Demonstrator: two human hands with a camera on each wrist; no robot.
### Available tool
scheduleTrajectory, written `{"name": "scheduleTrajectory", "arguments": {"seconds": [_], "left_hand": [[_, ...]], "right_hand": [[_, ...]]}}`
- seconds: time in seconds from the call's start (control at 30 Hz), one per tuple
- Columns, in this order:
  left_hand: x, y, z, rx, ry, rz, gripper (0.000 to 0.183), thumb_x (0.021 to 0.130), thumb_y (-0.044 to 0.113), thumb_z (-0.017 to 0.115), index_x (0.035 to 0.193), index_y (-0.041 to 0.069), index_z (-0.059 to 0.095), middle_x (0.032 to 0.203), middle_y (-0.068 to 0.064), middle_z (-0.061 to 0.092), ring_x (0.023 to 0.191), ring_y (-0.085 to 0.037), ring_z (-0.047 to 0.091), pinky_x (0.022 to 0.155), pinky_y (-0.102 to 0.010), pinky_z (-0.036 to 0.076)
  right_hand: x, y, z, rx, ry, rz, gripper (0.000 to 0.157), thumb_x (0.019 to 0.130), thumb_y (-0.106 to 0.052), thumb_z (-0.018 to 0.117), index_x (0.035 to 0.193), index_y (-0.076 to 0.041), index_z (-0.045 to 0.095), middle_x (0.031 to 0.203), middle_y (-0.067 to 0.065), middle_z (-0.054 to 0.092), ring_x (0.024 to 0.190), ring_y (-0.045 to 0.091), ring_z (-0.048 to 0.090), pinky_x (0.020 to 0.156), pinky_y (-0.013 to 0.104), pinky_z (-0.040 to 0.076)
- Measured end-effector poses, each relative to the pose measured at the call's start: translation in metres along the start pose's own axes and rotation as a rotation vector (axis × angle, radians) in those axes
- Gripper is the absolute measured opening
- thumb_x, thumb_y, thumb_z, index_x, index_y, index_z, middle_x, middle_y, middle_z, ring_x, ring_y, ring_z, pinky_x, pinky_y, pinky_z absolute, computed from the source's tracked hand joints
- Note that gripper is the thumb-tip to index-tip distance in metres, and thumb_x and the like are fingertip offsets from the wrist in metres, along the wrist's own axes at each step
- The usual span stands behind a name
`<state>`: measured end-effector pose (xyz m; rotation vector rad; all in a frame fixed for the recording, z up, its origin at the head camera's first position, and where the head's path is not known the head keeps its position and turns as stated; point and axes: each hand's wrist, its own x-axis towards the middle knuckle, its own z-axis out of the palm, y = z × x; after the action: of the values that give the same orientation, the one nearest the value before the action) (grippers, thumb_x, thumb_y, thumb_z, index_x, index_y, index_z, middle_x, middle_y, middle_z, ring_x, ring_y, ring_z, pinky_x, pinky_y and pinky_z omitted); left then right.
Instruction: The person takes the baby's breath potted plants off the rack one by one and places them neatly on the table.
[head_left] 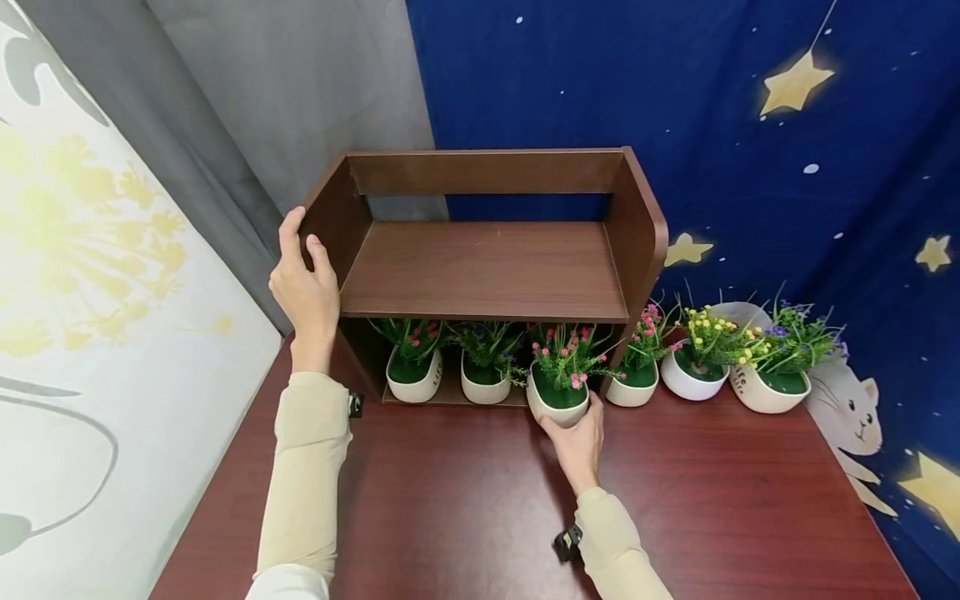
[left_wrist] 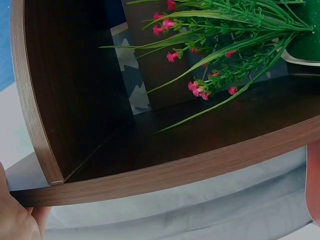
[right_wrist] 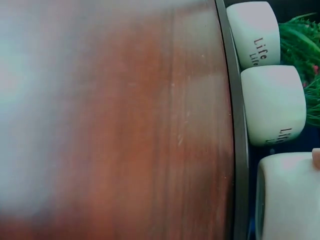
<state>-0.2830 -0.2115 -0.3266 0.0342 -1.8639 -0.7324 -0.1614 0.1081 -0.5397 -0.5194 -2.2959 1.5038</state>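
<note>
A brown wooden two-tier shelf stands on the table. My left hand holds its left side panel, thumb and fingers about the edge; part of that hand shows in the left wrist view. With my right hand I grip a white pot of pink flowers at the right front of the lower tier. Inside that tier sit another pink-flowered pot at the left and a blue-flowered pot in the middle. The right wrist view shows the held pot and one fingertip.
Right of the shelf stand a pink-flowered pot, a yellow-flowered pot and a purple-flowered pot. A cat-shaped cutout is behind them. The reddish table spreads in front; a blue starry curtain hangs behind.
</note>
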Motion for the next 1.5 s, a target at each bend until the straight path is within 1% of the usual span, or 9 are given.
{"name": "scheduleTrajectory", "arguments": {"seconds": [0.23,0.53,0.77,0.93,1.1,1.23,1.37,1.47,1.5], "left_hand": [[-0.003,-0.001,-0.003,0.003,0.002,0.009,0.035,0.097,0.022,0.042,0.129,0.021,0.055,0.075,-0.016,0.059,0.046,-0.018,0.023,0.048,-0.034,0.022],[-0.002,0.003,-0.003,-0.010,0.001,0.001,0.035,0.096,0.023,0.043,0.129,0.023,0.055,0.068,-0.014,0.055,0.045,-0.007,0.019,0.048,-0.033,0.021],[-0.005,0.000,-0.004,0.008,0.004,-0.006,0.035,0.096,0.022,0.044,0.128,0.023,0.055,0.064,-0.016,0.051,0.045,-0.022,0.024,0.049,-0.035,0.021],[-0.004,0.000,-0.006,0.020,-0.003,-0.012,0.035,0.096,0.022,0.042,0.130,0.024,0.054,0.065,-0.016,0.051,0.045,-0.023,0.024,0.049,-0.034,0.020],[-0.004,-0.001,-0.007,0.033,-0.002,-0.010,0.035,0.096,0.023,0.043,0.130,0.025,0.054,0.064,-0.015,0.050,0.044,-0.021,0.022,0.048,-0.032,0.020],[-0.004,-0.002,-0.008,0.034,0.000,-0.007,0.035,0.096,0.023,0.043,0.129,0.025,0.054,0.065,-0.015,0.051,0.044,-0.020,0.021,0.048,-0.032,0.019],[-0.002,0.000,-0.007,0.015,-0.001,-0.003,0.036,0.096,0.023,0.042,0.130,0.025,0.053,0.067,-0.017,0.051,0.046,-0.022,0.022,0.050,-0.033,0.019],[-0.001,0.001,-0.006,0.005,-0.008,-0.005,0.036,0.096,0.023,0.042,0.130,0.025,0.053,0.068,-0.018,0.051,0.048,-0.023,0.024,0.051,-0.034,0.020],[-0.002,0.001,-0.006,0.005,-0.009,-0.006,0.036,0.096,0.023,0.042,0.130,0.024,0.053,0.067,-0.018,0.051,0.048,-0.023,0.024,0.051,-0.034,0.020]], "right_hand": [[-0.028,0.008,-0.030,-0.041,-0.080,-0.025,0.087,0.062,-0.019,0.082,0.134,0.000,0.037,0.128,0.019,0.047,0.114,0.034,0.046,0.094,0.047,0.034],[-0.048,0.022,-0.072,-0.075,-0.110,-0.087,0.087,0.060,-0.016,0.084,0.132,-0.001,0.038,0.126,0.021,0.051,0.110,0.033,0.054,0.088,0.045,0.041],[-0.055,0.045,-0.116,-0.137,-0.127,-0.104,0.082,0.060,-0.014,0.085,0.127,0.001,0.039,0.122,0.023,0.051,0.109,0.036,0.054,0.085,0.040,0.045],[-0.043,0.060,-0.147,-0.110,-0.087,-0.057,0.081,0.063,-0.010,0.083,0.127,0.003,0.035,0.127,0.027,0.046,0.114,0.039,0.049,0.088,0.022,0.040],[-0.026,0.067,-0.173,-0.076,-0.035,-0.026,0.078,0.065,-0.005,0.080,0.126,0.006,0.033,0.129,0.031,0.044,0.118,0.041,0.045,0.082,0.001,0.029],[-0.017,0.068,-0.188,-0.116,-0.002,0.004,0.077,0.067,-0.009,0.080,0.126,0.005,0.033,0.128,0.031,0.044,0.116,0.043,0.046,0.086,0.008,0.035],[-0.008,0.067,-0.199,-0.134,0.034,0.017,0.079,0.067,-0.014,0.082,0.127,0.003,0.033,0.127,0.028,0.045,0.114,0.044,0.048,0.092,0.035,0.040],[-0.002,0.067,-0.205,-0.122,0.054,0.022,0.081,0.067,-0.013,0.081,0.128,0.003,0.031,0.128,0.027,0.043,0.115,0.044,0.047,0.092,0.043,0.039],[0.000,0.067,-0.208,-0.129,0.059,0.031,0.081,0.067,-0.013,0.081,0.129,0.002,0.031,0.128,0.025,0.043,0.116,0.042,0.047,0.093,0.035,0.040]]}}
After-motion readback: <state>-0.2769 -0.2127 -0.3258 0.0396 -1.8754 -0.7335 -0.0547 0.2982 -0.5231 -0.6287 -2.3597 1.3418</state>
